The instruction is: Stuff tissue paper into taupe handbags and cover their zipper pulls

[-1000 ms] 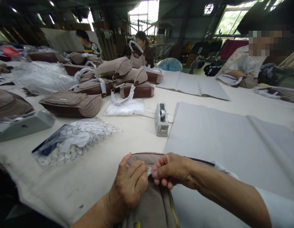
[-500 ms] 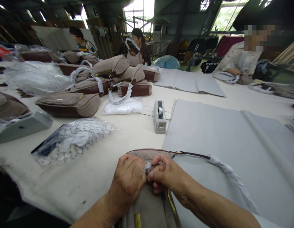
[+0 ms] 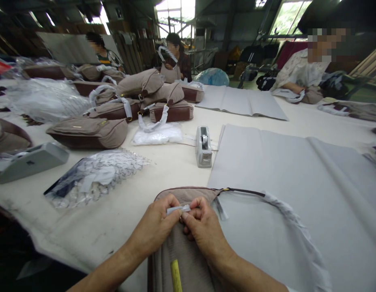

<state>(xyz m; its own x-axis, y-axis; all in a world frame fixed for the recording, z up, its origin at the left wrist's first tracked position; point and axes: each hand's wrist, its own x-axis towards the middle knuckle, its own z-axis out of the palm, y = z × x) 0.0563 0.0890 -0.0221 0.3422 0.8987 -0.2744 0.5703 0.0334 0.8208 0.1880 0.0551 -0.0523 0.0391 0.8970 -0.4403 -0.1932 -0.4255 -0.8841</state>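
A worker's left hand (image 3: pixel 157 219) and right hand (image 3: pixel 206 225) pinch a small white strip (image 3: pixel 175 209) by the fingertips over a taupe bag (image 3: pixel 186 259) on the near side of a table (image 3: pixel 84 235). The step appears to be close fingertip work on the strip; the next move would seem to call for a firm hold at both ends. The bag's wrapped handle (image 3: pixel 293 215) curves across grey paper (image 3: pixel 273 170); beyond stands a tape dispenser (image 3: pixel 203 147).
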